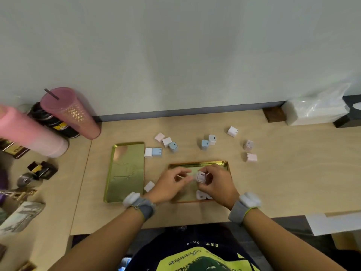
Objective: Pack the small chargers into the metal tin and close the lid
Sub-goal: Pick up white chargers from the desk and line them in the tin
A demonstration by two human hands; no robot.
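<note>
The open gold metal tin [220, 164] lies on the wooden table in front of me. Its gold lid [125, 173] rests upside down to the left. My right hand [216, 183] holds a pale pink charger [201, 176] above the tin. My left hand [170, 184] is close beside it, fingers pinched near the charger; whether it touches is unclear. A white charger [201, 195] sits inside the tin under my right hand. Several loose chargers lie beyond: a blue one [156, 152], another blue one [205, 144], a pink one [251, 157], a white one [232, 131].
One white charger [149, 186] lies between lid and tin. Pink tumblers [72, 112] and a dark can stand at the back left, with clutter along the left edge. A white plastic-wrapped pack [314, 112] sits at the back right. The wall runs behind the table.
</note>
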